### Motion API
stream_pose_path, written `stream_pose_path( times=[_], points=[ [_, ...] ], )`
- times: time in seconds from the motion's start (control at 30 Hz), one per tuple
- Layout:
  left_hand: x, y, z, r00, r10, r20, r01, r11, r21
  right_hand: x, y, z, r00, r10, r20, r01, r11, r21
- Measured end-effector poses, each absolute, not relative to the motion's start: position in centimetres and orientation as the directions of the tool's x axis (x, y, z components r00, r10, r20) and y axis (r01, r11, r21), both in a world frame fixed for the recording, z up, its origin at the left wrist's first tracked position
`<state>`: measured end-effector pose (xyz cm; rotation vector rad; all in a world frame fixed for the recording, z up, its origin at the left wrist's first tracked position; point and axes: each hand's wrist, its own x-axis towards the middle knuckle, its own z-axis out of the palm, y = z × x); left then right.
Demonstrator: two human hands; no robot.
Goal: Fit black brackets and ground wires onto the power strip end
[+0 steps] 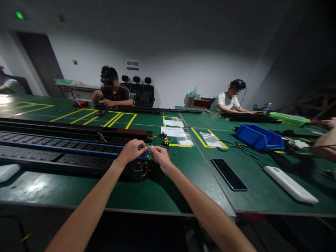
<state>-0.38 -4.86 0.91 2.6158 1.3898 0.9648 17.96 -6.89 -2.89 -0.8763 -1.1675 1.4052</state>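
My left hand [132, 151] is closed in a pinch over the right end of the long power strips. Facing it, my right hand [161, 157] pinches too, its fingertips almost meeting the left ones. Between them shows a thin yellow-green wire [148, 147], small and partly covered by the fingers. Below the hands lies a black power strip [105, 164] with rows of sockets, its right end showing loose wires. A blue-edged strip [65, 146] runs behind it. Just beyond my right hand sit small black brackets [164, 135] with yellow wires.
A phone [229, 174] and a white power bank [290, 183] lie to the right on the green table [194, 182]. Farther back are a blue bin [258, 136], cables and paper sheets [173, 131]. Two people work across the table; another person's arm enters at the right edge.
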Motion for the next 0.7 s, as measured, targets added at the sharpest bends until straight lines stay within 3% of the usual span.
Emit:
stream_pose_path(
  times=[0.7],
  points=[
    [-0.29, -4.99, 1.13, 0.418, 0.76, 0.498, 0.744, -0.601, 0.292, 18.0, -6.99, -2.83, -0.181, 0.979, 0.096, -0.27, 0.045, -0.962]
  ],
)
